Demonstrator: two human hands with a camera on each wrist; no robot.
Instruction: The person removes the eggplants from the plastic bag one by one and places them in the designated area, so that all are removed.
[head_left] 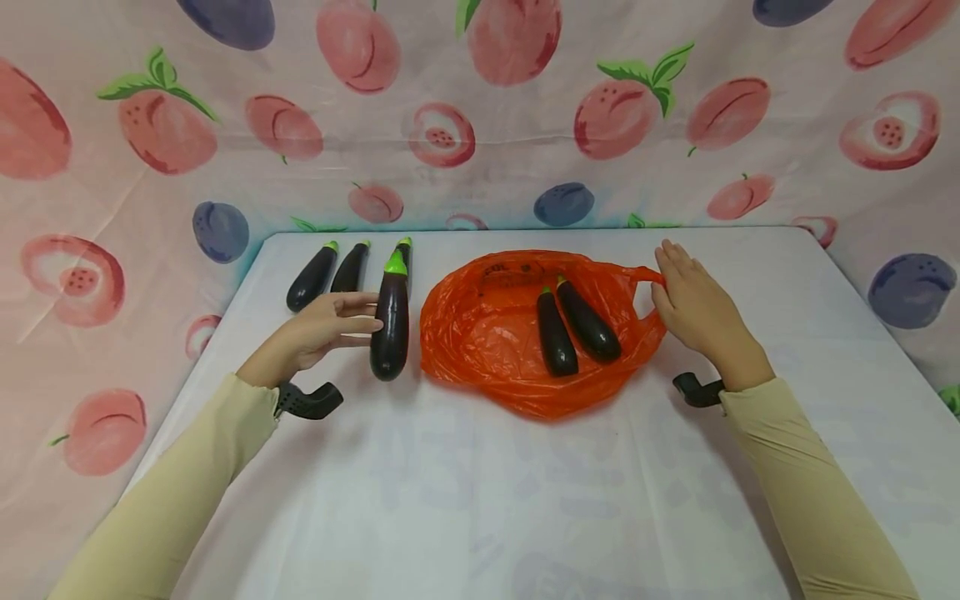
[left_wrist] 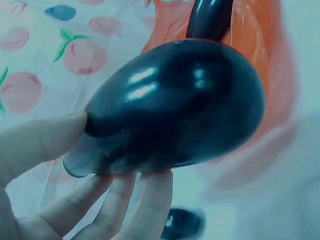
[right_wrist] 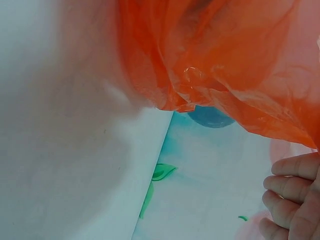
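My left hand [head_left: 321, 327] grips a dark purple eggplant [head_left: 390, 327] by its side, fingers and thumb around it, left of the bag. Its green stem end points up and away in the head view. The left wrist view shows the glossy rounded end of that eggplant [left_wrist: 175, 105] close up, thumb on one side and fingers [left_wrist: 155, 200] on the other. My right hand [head_left: 701, 308] holds the handle of an orange plastic bag [head_left: 487, 333] at the thumb, fingers straight. Two eggplants [head_left: 557, 337] lie in the open bag, side by side.
Behind my left hand, more eggplants [head_left: 312, 277] lie in a row on the white table [head_left: 450, 517], one partly hidden by the held eggplant. A fruit-print cloth [head_left: 285, 192] hangs behind the table and along its left side.
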